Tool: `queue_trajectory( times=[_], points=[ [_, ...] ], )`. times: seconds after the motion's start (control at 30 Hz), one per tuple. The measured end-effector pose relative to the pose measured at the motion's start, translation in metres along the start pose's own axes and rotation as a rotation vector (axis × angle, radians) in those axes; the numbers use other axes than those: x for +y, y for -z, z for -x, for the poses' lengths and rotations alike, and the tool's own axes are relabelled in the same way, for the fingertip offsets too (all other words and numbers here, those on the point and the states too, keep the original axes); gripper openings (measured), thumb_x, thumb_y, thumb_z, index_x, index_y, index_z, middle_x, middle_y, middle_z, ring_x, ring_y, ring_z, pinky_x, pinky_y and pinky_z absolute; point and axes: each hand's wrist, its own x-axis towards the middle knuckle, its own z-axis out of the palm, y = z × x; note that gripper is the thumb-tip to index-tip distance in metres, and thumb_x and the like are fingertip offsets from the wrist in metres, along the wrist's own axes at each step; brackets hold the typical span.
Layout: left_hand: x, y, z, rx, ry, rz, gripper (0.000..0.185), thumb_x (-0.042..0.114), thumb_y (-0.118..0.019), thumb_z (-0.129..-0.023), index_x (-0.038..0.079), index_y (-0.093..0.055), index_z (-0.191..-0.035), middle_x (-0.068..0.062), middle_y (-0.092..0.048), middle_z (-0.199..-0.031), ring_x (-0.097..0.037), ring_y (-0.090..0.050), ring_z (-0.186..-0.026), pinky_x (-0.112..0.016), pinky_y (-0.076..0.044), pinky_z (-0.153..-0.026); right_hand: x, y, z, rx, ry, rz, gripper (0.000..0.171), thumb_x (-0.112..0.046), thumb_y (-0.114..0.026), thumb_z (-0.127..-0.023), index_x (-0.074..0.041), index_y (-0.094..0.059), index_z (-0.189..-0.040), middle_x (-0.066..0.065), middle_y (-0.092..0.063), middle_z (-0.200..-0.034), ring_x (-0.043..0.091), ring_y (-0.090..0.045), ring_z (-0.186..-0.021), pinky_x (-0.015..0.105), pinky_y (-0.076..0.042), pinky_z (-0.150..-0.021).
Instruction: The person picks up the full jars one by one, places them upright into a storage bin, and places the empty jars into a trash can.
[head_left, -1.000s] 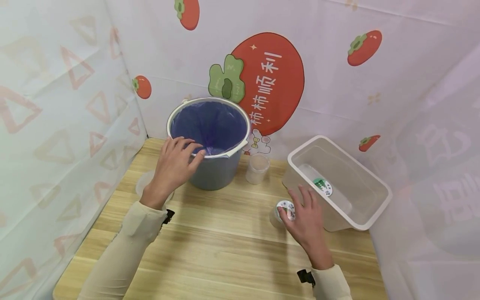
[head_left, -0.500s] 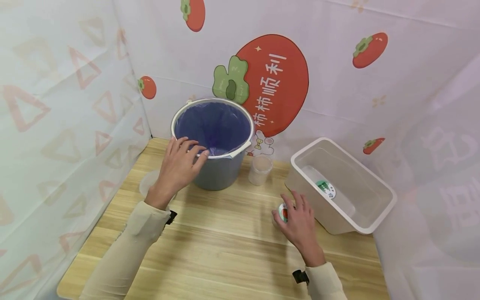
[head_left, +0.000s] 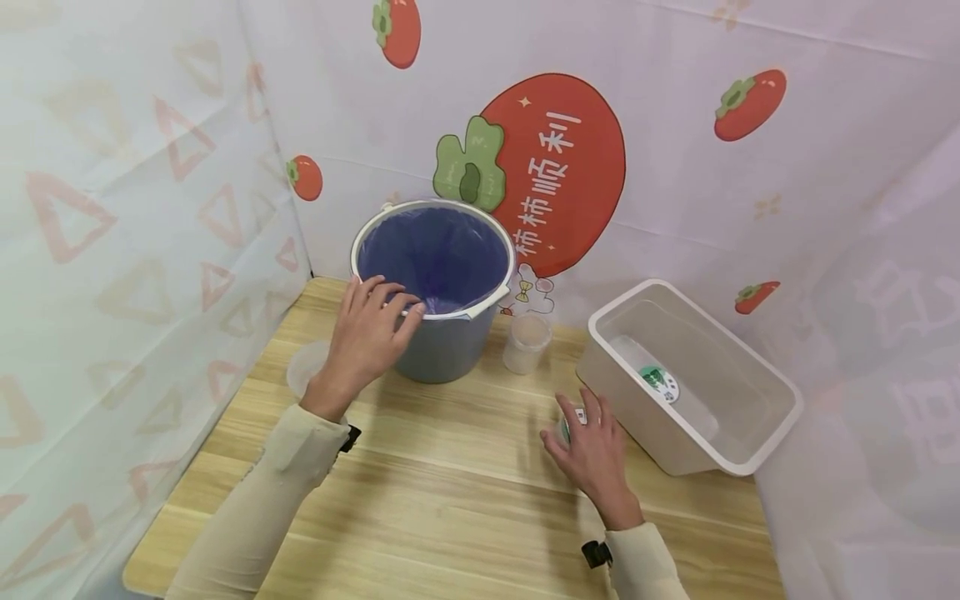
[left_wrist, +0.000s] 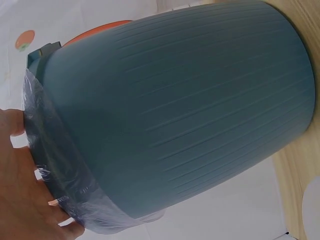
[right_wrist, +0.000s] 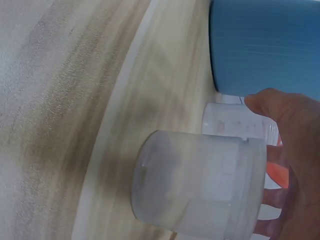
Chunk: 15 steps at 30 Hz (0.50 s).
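Note:
In the head view my left hand (head_left: 367, 337) rests on the near rim of a blue-grey bucket (head_left: 442, 354) lined with a thin plastic bag (left_wrist: 75, 185). Its fingers lie across the rim at the bag's edge. My right hand (head_left: 592, 450) hovers over a translucent plastic jar (right_wrist: 200, 182) with a green-and-white label on its lid (head_left: 576, 423), mostly covered by the fingers. Seen from the right wrist, the thumb stands apart from this jar and the other fingers are behind its lid end. The jar stands upright on the table.
A second translucent jar (head_left: 527, 342) stands right of the bucket. A beige rectangular bin (head_left: 630, 417) is at the right, with a round green-and-white label (head_left: 660, 383) inside. A translucent disc (head_left: 306, 367) lies left of the bucket on the wooden table (head_left: 435, 500). Printed cloth walls surround it.
My right hand has moved left from beside the bin to over the labelled jar, spreading its fingers about the lid. The left hand stays on the bucket rim. The head view shifts slightly.

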Motion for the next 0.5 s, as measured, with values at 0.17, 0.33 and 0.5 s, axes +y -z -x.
queue_trajectory(
  times=[0.17,0.33,0.5],
  points=[
    [0.0001,-0.0013,0.0015,0.014,-0.002,0.009,0.044,0.045,-0.05,-0.114,0.013,-0.08,-0.122,-0.014,-0.068,-0.141,-0.041,-0.044,-0.152,-0.065,-0.012,-0.135,0.0008,-0.0065,0.0011,-0.021,0.007,0.001,0.071,-0.047,-0.082,-0.092,-0.016,-0.062,-0.153,0.03,-0.048,-0.161,0.06,-0.051,-0.142,0.075,-0.053,-0.101],
    [-0.0001,-0.0024,0.0019,0.026,-0.005,0.018,0.044,0.045,-0.05,-0.114,0.013,-0.08,-0.122,-0.014,-0.068,-0.141,-0.041,-0.044,-0.152,-0.065,-0.011,-0.135,0.0023,-0.0105,0.0022,0.015,0.031,0.012,0.07,-0.04,-0.087,-0.088,-0.015,-0.065,-0.15,0.03,-0.053,-0.156,0.059,-0.054,-0.139,0.074,-0.057,-0.092],
    [0.0002,-0.0028,0.0018,0.033,-0.003,0.025,0.043,0.044,-0.05,-0.114,0.013,-0.079,-0.12,-0.014,-0.068,-0.14,-0.041,-0.044,-0.153,-0.064,-0.011,-0.136,0.0022,-0.0113,0.0017,-0.008,0.005,-0.012,0.066,-0.03,-0.088,-0.09,-0.013,-0.064,-0.15,0.031,-0.053,-0.157,0.06,-0.052,-0.142,0.075,-0.056,-0.096]
  ],
)
